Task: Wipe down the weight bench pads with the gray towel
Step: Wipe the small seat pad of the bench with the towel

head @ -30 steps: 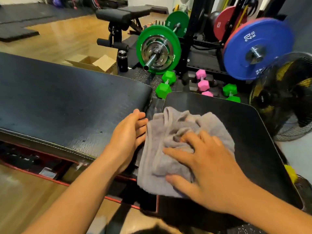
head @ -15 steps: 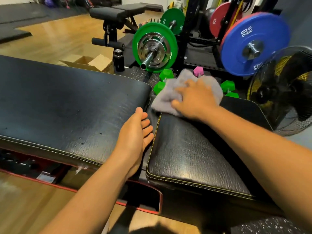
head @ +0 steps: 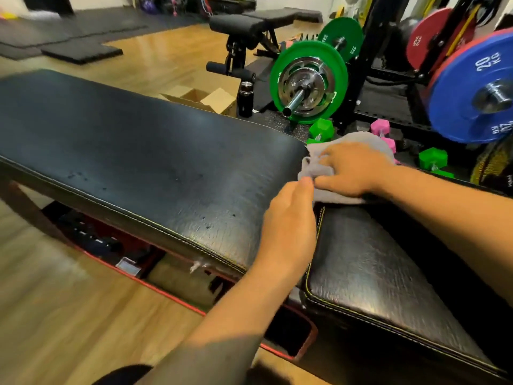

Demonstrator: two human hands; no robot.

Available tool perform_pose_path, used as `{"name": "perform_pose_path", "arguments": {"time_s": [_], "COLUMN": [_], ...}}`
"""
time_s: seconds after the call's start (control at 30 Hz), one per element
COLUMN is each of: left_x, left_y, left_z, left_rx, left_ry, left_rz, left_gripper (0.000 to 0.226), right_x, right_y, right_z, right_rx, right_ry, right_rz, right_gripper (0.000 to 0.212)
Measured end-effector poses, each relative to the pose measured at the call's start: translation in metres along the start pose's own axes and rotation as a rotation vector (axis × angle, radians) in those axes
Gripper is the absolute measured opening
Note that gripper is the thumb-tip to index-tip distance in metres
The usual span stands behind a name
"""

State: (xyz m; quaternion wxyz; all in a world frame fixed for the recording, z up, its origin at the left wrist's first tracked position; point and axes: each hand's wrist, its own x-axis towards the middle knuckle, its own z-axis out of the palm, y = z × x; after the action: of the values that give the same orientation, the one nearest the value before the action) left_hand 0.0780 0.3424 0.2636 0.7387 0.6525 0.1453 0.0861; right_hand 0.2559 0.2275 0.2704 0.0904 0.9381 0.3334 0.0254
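Observation:
The weight bench has two black pads: a long back pad (head: 133,151) on the left and a shorter seat pad (head: 374,273) on the right, with a narrow gap between them. The gray towel (head: 319,173) lies bunched at the far end of the seat pad, by the gap. My right hand (head: 352,168) presses flat on top of the towel. My left hand (head: 291,229) rests over the gap, and its fingertips touch the towel's near edge.
A green-plated barbell (head: 308,81) and a blue 20 kg plate (head: 474,90) stand just beyond the bench. Green (head: 433,159) and pink (head: 380,126) dumbbells lie on the floor behind the towel. A cardboard box (head: 205,98), a black bottle (head: 245,98) and another bench (head: 249,26) are further back.
My right hand pushed the towel from the near part of the seat pad to its far end, then slid it left toward the gap. My left hand moved up to the towel's edge.

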Motion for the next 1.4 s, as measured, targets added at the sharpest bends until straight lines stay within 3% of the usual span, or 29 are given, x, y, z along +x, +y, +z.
{"name": "perform_pose_path", "arguments": {"time_s": [0.07,0.13,0.23,0.33,0.43,0.57,0.67,0.77,0.87,0.93,1.1,1.27,1.4], "left_x": [-0.001,-0.002,0.002,0.010,0.014,0.012,0.018,0.025,0.025,0.024,0.035,0.033,0.032], "left_y": [0.000,0.002,0.000,-0.003,-0.007,-0.014,-0.014,-0.013,-0.017,-0.016,-0.021,-0.026,-0.019], "left_z": [0.001,0.000,-0.006,-0.012,-0.006,0.009,0.014,0.013,0.014,0.014,0.020,0.032,0.036], "left_rx": [0.014,0.052,0.108,0.097,0.106,0.173,0.189,0.201,0.240,0.213,0.088,0.061,-0.051], "left_ry": [-0.008,0.004,0.038,0.040,0.037,-0.046,-0.032,0.030,-0.027,-0.019,0.007,-0.080,-0.042], "left_rz": [0.042,0.096,0.122,0.091,0.079,0.090,0.123,0.153,0.113,0.125,0.054,-0.048,-0.132], "left_gripper": [0.037,0.038,0.046,0.043,0.050,0.049,0.047,0.053,0.037,0.034,0.032,0.032,0.038], "right_x": [-0.022,-0.064,-0.131,-0.148,-0.099,-0.025,-0.015,-0.079,-0.151,-0.157,-0.075,-0.009,-0.045], "right_y": [-0.010,-0.034,-0.072,-0.070,-0.030,0.026,0.023,-0.021,-0.055,-0.045,0.030,0.071,0.050], "right_z": [-0.001,-0.009,-0.021,-0.020,-0.016,-0.006,0.002,0.001,-0.004,-0.002,0.016,0.019,0.021], "right_rx": [0.047,0.206,0.356,0.414,0.380,0.227,0.118,0.229,0.300,0.338,0.177,0.174,0.098], "right_ry": [0.085,0.105,0.006,-0.018,0.016,0.029,0.062,0.113,0.097,0.079,0.097,-0.019,0.138], "right_rz": [-0.135,-0.265,-0.483,-0.657,-0.531,-0.186,-0.027,-0.072,-0.260,-0.274,-0.005,0.267,0.289], "right_gripper": [0.050,0.038,0.023,0.026,0.038,0.036,0.055,0.059,0.048,0.048,0.070,0.064,0.058]}}
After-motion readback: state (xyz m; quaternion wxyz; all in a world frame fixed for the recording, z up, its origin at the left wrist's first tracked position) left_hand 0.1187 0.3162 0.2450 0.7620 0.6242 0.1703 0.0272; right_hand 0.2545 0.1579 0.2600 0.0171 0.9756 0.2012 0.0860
